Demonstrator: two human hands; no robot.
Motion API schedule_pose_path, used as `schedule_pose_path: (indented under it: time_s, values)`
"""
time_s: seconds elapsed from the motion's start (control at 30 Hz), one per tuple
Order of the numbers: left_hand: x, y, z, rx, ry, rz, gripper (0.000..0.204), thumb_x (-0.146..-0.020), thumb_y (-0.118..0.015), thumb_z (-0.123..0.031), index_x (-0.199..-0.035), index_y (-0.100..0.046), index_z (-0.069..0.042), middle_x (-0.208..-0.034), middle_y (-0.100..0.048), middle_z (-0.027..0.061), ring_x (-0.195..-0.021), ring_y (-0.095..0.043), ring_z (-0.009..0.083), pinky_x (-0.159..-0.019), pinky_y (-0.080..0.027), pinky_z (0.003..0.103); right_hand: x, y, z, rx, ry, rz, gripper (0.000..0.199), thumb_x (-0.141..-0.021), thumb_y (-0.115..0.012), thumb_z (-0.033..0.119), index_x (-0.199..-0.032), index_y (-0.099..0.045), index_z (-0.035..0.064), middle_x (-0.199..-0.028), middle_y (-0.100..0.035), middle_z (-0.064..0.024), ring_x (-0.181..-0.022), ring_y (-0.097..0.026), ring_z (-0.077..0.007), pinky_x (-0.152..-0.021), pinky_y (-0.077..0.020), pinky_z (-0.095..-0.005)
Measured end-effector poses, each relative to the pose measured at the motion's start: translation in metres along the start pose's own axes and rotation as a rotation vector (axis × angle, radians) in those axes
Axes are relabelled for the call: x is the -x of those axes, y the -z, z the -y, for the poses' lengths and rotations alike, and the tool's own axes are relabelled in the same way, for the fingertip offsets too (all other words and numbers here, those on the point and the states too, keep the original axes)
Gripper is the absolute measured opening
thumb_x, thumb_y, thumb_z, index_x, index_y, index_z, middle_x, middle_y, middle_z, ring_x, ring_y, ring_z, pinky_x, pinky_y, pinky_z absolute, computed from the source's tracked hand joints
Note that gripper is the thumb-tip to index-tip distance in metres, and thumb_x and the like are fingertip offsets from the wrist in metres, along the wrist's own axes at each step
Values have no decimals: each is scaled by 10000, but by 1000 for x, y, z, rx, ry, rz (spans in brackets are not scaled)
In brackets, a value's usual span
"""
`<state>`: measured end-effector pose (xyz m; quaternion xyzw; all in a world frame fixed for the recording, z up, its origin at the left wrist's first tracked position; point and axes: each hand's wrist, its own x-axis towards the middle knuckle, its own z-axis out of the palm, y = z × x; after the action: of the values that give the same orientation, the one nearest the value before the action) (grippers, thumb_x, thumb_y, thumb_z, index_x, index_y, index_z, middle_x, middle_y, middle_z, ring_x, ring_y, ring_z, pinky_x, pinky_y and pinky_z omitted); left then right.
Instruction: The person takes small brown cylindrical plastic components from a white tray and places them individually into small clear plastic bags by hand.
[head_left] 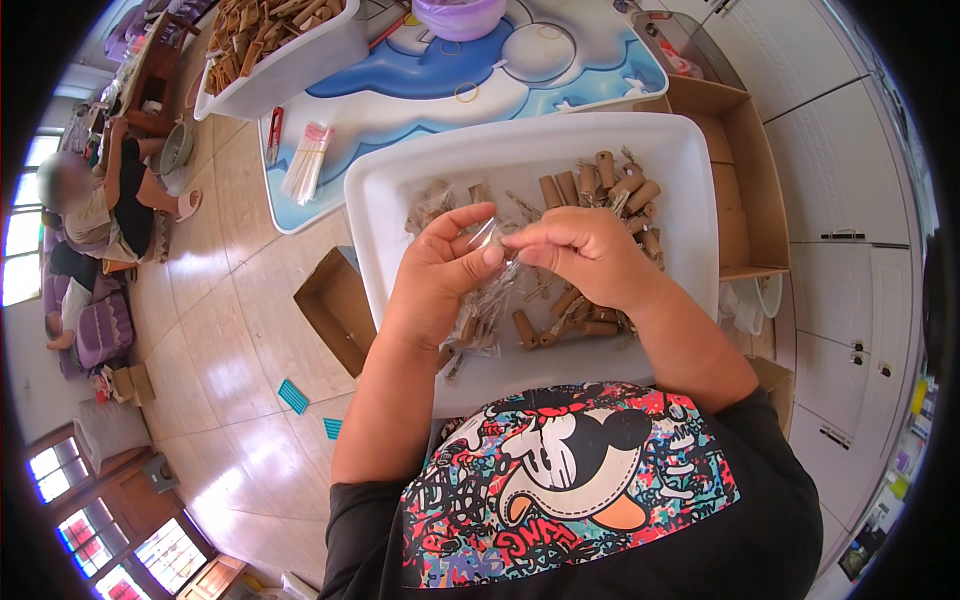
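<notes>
Cellophane — a small clear sleeve — sits pinched between my two hands, just above the white tray that rests in front of my chest. My left hand has thumb and forefinger closed on one edge of it; my right hand is curled into a loose fist with its fingertips nipped on the other edge, so both are clamped on the same thin film. I judge the step to be opening or filling the sleeve; the next move calls for a light, steady grip, since the film is slippery and hard to see.

Below my hands lie brown cork-like cylinders, scattered across the right half of the tray, with a heap of filled clear packets nearer my left wrist.

Further out, an open cardboard box lies on the floor beside the tray's left edge, and a larger one stands against its right side. Beyond the tray is a low table with a blue-and-white cartoon top — on it a second white tray of brown pieces, a lilac tub, a bundle of pale strips and red clippers. Two small teal cards lie on the tiled floor. Far left, another person sits on the floor.
</notes>
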<state>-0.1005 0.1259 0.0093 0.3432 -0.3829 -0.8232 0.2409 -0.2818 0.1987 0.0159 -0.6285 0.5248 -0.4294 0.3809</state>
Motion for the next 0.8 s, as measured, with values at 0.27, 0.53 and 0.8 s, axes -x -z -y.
schedule_pose_path:
  time_s: [0.27,0.53,0.8]
  values:
    - [-3,-10,2,195,-93,-17,282,-802,-622,-25,-1075,-558,4,-1001,-617,86,-922,-584,143,-832,-457,266,-4,-14,-8,-163,-1,-292,215,-759,-674,112,-972,-661,80,-771,-584,-54,-714,-539,-153,-619,-425,-249]
    - [-3,-7,16,228,-23,-90,190,-828,-605,-59,-1013,-590,-18,-915,-623,38,-794,-570,107,-717,-445,235,-4,-7,-7,-2,-19,-204,116,-768,-646,80,-882,-663,63,-704,-554,-59,-646,-527,-180,-585,-412,-265]
    - [1,-17,10,40,14,-135,144,-864,-577,-135,-951,-612,-26,-833,-625,14,-696,-525,55,-589,-402,196,-6,-1,-8,44,-52,-90,91,-789,-626,118,-845,-658,54,-676,-547,-63,-605,-518,-200,-579,-406,-293]
